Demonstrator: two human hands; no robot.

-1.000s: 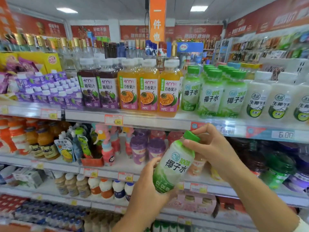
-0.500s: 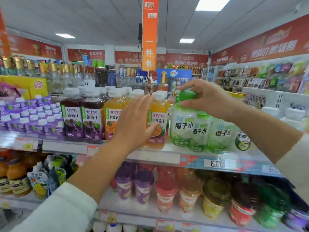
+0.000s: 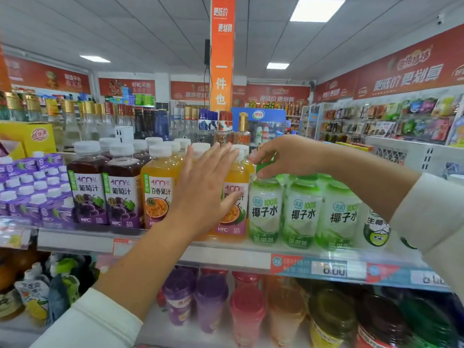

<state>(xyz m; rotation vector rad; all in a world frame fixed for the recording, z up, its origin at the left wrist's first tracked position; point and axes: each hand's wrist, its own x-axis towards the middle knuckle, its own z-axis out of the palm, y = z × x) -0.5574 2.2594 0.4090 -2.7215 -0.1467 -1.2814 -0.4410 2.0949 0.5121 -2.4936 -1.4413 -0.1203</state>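
Pinching the green cap point(image 3: 263, 169) of a coconut bottle point(image 3: 265, 212), the right hand point(image 3: 283, 156) is up over the shelf point(image 3: 226, 257). Its thumb and fingertips curl down and close on the cap. The coconut bottle stands upright at the front edge of the shelf, a bit right of the middle. It is the first in a row of green bottles point(image 3: 302, 212) just like it, and the next one is just beside it on the right. On its other side, just beside it, stands an orange bottle point(image 3: 234, 197). The left hand point(image 3: 203, 194) is flat and open, with its fingers straight and close together and its palm facing the orange bottle. It hides part of that bottle and holds nothing. I cannot tell if it touches the bottle. Further left along the front edge stand two dark grape bottles point(image 3: 86, 194), and then small purple cartons point(image 3: 37, 189) near the left end. Both arms have white sleeves point(image 3: 93, 322). A price tag point(image 3: 334, 270) that says 6.00 sits on the front edge of the shelf, below the green bottles. On the shelf underneath are cups point(image 3: 211, 300) with purple, red and orange lids. Behind the juice stand tall glass bottles point(image 3: 67, 116) with gold caps. An orange banner point(image 3: 222, 54) hangs from the ceiling above the hands.
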